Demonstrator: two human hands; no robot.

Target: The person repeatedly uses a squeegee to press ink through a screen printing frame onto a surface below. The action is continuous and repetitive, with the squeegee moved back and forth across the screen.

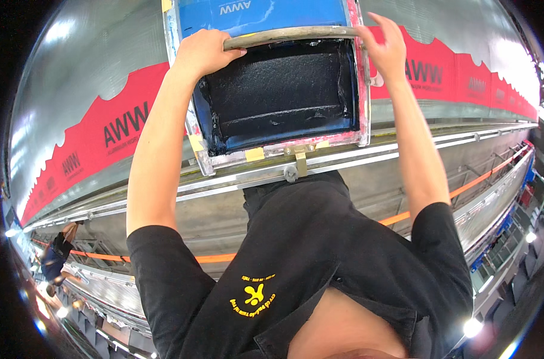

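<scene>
My left hand [207,52] is closed round the left end of a long squeegee [296,34] with a worn, pale handle. At its right end my right hand [388,51] has its fingers spread and raised, with the thumb beside the handle. The squeegee lies across a printing screen frame [363,113], whose rim is smeared pink and taped with yellow patches. Thick black ink [278,81] covers the near part of the screen. Beyond the squeegee, the blue mesh [260,18] shows. The squeegee's lower edge is hidden.
Under the frame lies a grey sheet with a printed red band [451,72]. A metal rail [224,180] runs along the near table edge, with a small bracket [301,163] at the frame. Another long table with an orange strip [215,258] is behind me. A person [56,257] stands far left.
</scene>
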